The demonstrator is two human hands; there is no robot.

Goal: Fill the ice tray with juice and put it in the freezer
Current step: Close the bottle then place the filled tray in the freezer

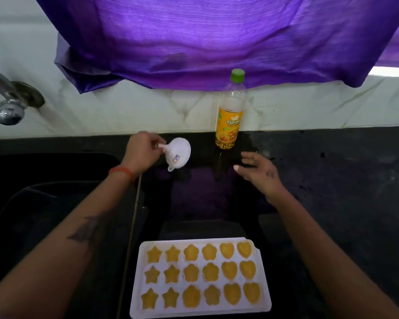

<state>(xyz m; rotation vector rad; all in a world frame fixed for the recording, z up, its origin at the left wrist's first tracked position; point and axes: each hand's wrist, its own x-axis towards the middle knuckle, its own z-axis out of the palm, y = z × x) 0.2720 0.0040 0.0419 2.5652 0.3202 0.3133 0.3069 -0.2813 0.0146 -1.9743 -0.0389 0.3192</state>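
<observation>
The juice bottle [230,111] standing at the back of the dark counter, against the pale wall, wears a yellow label with the word "SWING" in white capitals across it; its last letter curves out of sight round the side. A smaller emblem sits above that word and a line of fine print below it, both too small to read. The white funnel [178,155] carries a little sticker with blue and red marks, but the characters on it cannot be made out.
</observation>
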